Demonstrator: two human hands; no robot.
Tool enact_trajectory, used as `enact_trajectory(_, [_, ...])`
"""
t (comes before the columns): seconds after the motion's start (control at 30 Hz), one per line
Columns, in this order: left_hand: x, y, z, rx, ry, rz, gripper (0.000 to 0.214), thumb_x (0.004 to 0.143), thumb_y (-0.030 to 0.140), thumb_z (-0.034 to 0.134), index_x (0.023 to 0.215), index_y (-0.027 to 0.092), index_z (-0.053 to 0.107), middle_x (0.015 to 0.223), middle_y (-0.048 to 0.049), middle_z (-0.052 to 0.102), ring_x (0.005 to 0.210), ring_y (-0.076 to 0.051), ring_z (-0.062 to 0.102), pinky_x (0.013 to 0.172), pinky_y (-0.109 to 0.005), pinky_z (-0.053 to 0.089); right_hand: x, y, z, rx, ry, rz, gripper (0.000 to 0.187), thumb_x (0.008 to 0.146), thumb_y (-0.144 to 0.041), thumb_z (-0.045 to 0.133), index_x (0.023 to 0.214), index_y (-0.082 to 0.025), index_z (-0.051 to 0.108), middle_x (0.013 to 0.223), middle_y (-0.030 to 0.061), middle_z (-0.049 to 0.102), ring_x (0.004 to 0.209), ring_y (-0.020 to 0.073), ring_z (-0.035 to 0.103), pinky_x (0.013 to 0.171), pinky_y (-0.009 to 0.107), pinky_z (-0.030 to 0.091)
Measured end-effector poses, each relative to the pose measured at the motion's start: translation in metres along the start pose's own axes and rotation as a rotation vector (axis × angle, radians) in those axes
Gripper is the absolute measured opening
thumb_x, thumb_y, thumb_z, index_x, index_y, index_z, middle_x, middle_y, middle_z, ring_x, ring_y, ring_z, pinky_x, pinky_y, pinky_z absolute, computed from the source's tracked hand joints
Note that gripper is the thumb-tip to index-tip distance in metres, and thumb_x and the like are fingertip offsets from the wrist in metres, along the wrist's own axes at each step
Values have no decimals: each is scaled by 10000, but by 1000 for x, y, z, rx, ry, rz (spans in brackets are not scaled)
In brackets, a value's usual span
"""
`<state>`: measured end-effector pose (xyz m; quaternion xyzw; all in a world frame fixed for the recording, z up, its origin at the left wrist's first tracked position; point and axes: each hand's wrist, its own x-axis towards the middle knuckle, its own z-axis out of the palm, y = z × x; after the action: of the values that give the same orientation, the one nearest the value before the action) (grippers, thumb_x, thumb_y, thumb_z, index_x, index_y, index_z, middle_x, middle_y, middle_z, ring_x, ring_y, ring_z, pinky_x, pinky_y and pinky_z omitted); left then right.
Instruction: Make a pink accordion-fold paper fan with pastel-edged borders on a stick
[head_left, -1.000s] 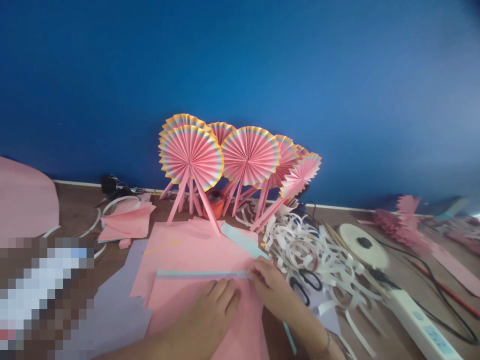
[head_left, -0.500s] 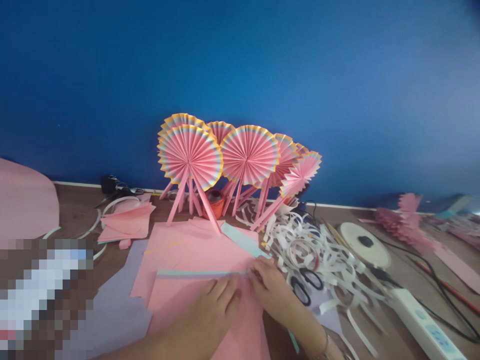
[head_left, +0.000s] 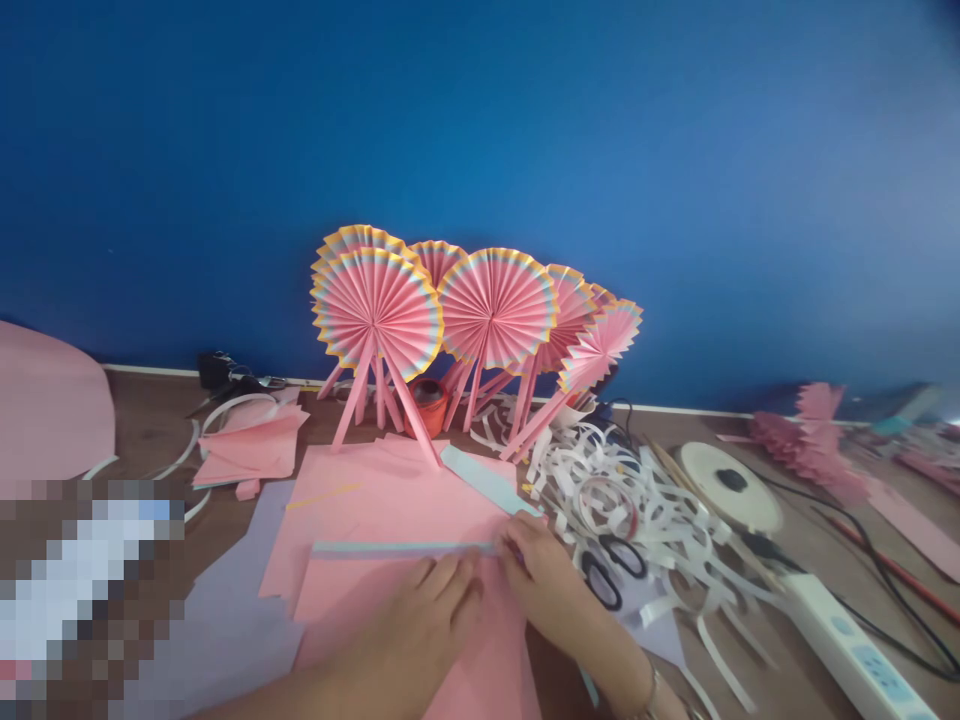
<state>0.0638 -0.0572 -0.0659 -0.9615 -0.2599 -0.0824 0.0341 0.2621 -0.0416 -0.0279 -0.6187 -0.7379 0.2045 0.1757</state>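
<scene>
A pink paper sheet (head_left: pixel 352 590) lies in front of me, with a narrow light-blue paper strip (head_left: pixel 375 548) along its far edge. My left hand (head_left: pixel 439 605) rests on this sheet just below the strip, fingers stretched out and holding nothing. At the strip's right end, my right hand (head_left: pixel 540 570) has its fingers curled together in a pinch on the strip; the fingertips are partly hidden. Beyond the hands is a wider light-blue paper piece (head_left: pixel 480 480), lying on more pink paper (head_left: pixel 420 510).
Pleated pink paper fans (head_left: pixel 375 310) on stick legs stand at the back by the blue wall. To the right lie curled white paper strips (head_left: pixel 600 470), scissors (head_left: pixel 601 585), a round white lid-like disc (head_left: pixel 727 490) and a power strip (head_left: pixel 847 640). Folded pink paper (head_left: pixel 255 440) sits left.
The view has shifted very slightly. Both hands and the blue strip stay in nearly the same place.
</scene>
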Motion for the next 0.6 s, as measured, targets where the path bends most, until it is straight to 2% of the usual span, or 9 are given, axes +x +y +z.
enact_trajectory(0.17, [1, -2, -8, -20, -35, 24, 551, 779, 239, 511, 1298, 74, 430, 1429, -203, 381, 1246, -315, 387, 968, -418, 273, -1, 2, 3, -51, 13, -6, 192, 810, -47, 386, 701, -193, 445, 754, 38, 525, 729, 197, 483, 705, 339, 365])
enact_trajectory(0.3, [0, -1, -9, -22, -34, 24, 578, 773, 247, 519, 1315, 73, 414, 1425, -197, 393, 1250, -323, 388, 971, -422, 276, -1, 7, 4, -73, 48, 14, 185, 823, -82, 386, 685, -198, 430, 750, 50, 522, 736, 210, 487, 700, 348, 367])
enact_trajectory(0.43, [1, 2, -2, -49, 5, 5, 533, 802, 251, 498, 1300, 73, 427, 1391, -193, 436, 1242, -324, 400, 983, -427, 285, -1, 7, -2, -6, 24, 29, 191, 818, -93, 382, 666, -207, 400, 731, 36, 514, 721, 197, 481, 680, 330, 361])
enact_trajectory(0.6, [-2, 3, 10, -116, 38, -76, 504, 814, 168, 480, 1313, 139, 414, 1399, -150, 437, 1245, -281, 408, 1000, -413, 312, 1, 1, -12, 136, -10, 74, 224, 825, -130, 374, 627, -222, 324, 659, -9, 464, 651, 160, 451, 604, 279, 345])
